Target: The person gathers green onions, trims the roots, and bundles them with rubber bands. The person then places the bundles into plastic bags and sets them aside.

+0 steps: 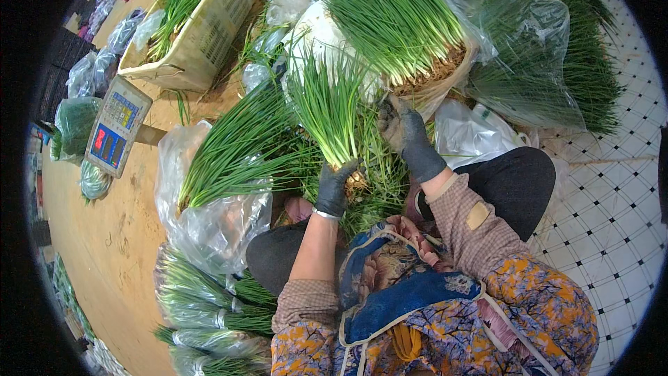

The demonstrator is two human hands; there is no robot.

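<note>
My left hand [335, 188], in a dark grey glove, grips a bunch of green onions [334, 120] near its roots, the leaves pointing away from me. My right hand [404, 133], gloved too, is beside the root end of a large stack of green onions [396, 15]; its fingers are bent, and whether they hold anything cannot be told. Left of the held bunch, another pile of green onions [235, 151] lies on a clear plastic bag [224, 230]. Loose leaves and trimmings [376, 209] are heaped below my hands, between my knees.
A digital scale's display [118, 125] stands at left, near a cream plastic crate [209, 36] holding more green onions. Bagged bundles [203, 292] lie at lower left. Plastic-covered green onions [543, 62] lie at upper right, above a tiled floor [600, 209]. A white bag [475, 130] is by my right knee.
</note>
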